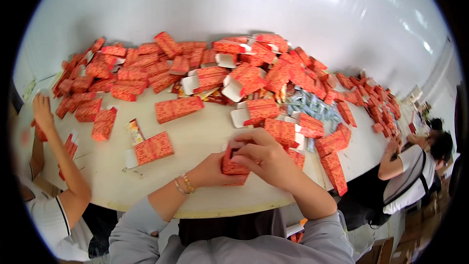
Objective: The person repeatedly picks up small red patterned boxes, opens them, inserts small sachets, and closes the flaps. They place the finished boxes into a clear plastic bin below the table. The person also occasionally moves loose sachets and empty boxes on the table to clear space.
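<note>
Near the table's front edge, my left hand [209, 170] is wrapped round a small orange-red patterned carton [233, 167], held upright with its top open. My right hand [266, 156] is over that top, its fingers bent and closed at the rim. Whether a flap or something inside lies between those fingertips is hidden. To the left of my hands lies another carton [154, 148] with its white end flap out and a yellow-and-white sachet [134, 132] beside it. A carton [179, 109] lies beyond them, and several open-ended ones rest just to the right.
A long heap of red cartons [141, 71] runs along the white wall [195, 5]. Blue-grey sachets [312, 105] lie among them on the right. A person's arm [66, 154] reaches in at the left; another person [410, 171] sits at the right. The table's front edge [195, 213] curves below my hands.
</note>
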{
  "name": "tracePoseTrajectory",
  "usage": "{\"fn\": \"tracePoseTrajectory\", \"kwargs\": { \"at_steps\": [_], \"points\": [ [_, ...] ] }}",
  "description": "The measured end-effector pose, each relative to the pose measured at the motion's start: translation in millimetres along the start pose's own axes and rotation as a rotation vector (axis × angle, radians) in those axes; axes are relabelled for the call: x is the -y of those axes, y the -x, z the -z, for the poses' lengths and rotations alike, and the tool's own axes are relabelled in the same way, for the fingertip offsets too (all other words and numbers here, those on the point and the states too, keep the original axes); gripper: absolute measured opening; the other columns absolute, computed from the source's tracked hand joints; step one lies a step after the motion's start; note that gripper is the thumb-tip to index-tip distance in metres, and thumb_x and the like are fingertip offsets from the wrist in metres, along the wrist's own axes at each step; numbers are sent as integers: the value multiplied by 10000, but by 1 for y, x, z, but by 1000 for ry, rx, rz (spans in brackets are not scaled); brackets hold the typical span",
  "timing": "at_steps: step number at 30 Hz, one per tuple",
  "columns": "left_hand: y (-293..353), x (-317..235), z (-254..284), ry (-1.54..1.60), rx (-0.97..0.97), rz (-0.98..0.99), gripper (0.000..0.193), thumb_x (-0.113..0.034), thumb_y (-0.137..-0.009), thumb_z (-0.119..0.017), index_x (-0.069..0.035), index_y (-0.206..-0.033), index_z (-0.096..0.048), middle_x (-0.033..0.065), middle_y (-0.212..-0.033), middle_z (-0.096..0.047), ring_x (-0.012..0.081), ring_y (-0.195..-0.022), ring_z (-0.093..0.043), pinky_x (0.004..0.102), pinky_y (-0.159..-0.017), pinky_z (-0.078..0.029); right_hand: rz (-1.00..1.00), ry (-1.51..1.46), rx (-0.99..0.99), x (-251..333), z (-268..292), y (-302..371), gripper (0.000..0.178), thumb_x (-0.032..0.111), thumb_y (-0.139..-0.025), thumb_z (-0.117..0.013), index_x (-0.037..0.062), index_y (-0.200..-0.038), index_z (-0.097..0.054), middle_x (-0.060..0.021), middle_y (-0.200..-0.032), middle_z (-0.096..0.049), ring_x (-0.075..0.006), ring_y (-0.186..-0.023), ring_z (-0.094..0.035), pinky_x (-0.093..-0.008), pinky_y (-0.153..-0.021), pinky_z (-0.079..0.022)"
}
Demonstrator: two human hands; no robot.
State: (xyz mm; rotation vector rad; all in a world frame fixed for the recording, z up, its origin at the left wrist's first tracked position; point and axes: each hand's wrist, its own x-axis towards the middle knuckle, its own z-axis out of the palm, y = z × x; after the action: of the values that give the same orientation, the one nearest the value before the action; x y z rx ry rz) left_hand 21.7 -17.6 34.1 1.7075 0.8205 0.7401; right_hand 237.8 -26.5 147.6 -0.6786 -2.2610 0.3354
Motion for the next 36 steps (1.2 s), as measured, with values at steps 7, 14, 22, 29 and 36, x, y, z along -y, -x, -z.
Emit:
{"fn": "tracePoseTrajectory", "kwargs": {
  "at_steps": [7,14,22,29,36],
  "points": [
    [2,-4,-1,53,18,97,677,-203,-867,-963,-22,-1434,-640,78,-1287,-767,147,-1155,-734,345,-1027,-608,-519,325,-202,-116,108,26,153,74,-974,-747,3,-1103,-789,-162,-981,-800,-313,-904,-774,-401,-815,-603],
    [1,-3,-2,143,15,97,635,-167,-872,-960,-30,-1412,-656,61,-1266,-772,140,-1141,-732,353,-1013,-612,-768,774,161,-375,159,89,274,180,-884,-826,63,-1127,-775,-226,-1186,-796,-423,-1106,-762,-512,-935,-617],
    [0,7,3,181,48,113,644,-195,-883,-956,-34,-1428,-652,75,-1292,-774,149,-1147,-738,352,-1017,-612,-929,923,470,-419,150,64,288,130,-889,-780,33,-1155,-726,-204,-1185,-780,-402,-1152,-741,-516,-962,-605],
    [-4,14,2,149,70,89,678,-223,-888,-954,-45,-1461,-638,80,-1300,-777,156,-1155,-739,351,-1024,-610,-511,978,186,-386,120,12,309,-4,-893,-627,62,-1178,-728,-197,-1187,-717,-416,-1191,-697,-528,-999,-586],
    [-2,9,3,151,51,77,686,-236,-890,-953,-44,-1466,-634,80,-1299,-779,161,-1157,-742,356,-1034,-607,-349,983,302,-399,97,12,247,75,-956,-663,145,-1153,-795,-94,-1232,-709,-341,-1192,-693,-488,-990,-601]
  ]
}}
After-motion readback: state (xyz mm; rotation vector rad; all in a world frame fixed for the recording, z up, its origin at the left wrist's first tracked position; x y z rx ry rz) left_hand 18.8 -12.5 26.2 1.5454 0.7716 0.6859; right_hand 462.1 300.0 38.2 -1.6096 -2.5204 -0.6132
